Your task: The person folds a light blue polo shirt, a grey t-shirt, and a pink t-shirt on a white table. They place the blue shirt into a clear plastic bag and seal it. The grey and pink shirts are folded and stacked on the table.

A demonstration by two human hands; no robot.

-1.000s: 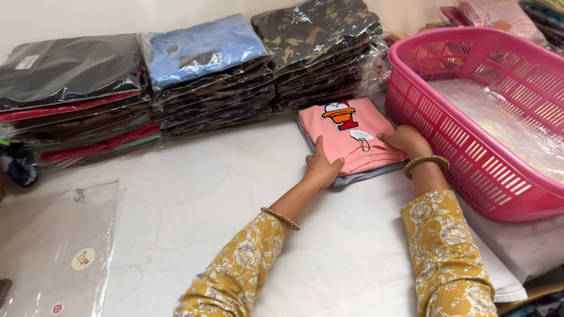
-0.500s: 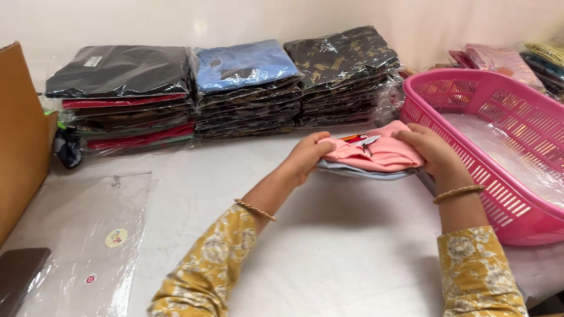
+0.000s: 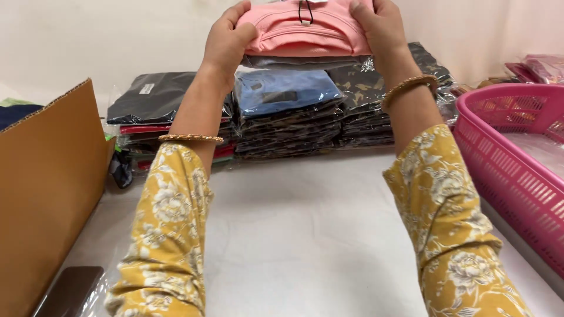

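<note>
A folded pink garment (image 3: 302, 32) with a grey layer under it is held up high, near the top of the head view, above the white table (image 3: 305, 235). My left hand (image 3: 226, 44) grips its left edge and my right hand (image 3: 382, 29) grips its right edge. Both arms wear yellow floral sleeves and a bangle at the wrist. Behind the garment, three stacks of packaged folded clothes stand along the wall: a black-topped one (image 3: 150, 97), a blue-topped one (image 3: 285, 94) and a dark patterned one (image 3: 376, 88).
A pink plastic basket (image 3: 511, 158) with clear plastic inside stands at the right. A brown cardboard box (image 3: 50, 188) rises at the left edge. A dark flat object (image 3: 70, 290) lies on clear plastic at the bottom left. More pink packaged clothes (image 3: 543, 67) lie far right.
Both hands have lifted the pink garment off the table beside the basket and raised it up towards the camera. The view has shifted to the left, so the cardboard box shows.
</note>
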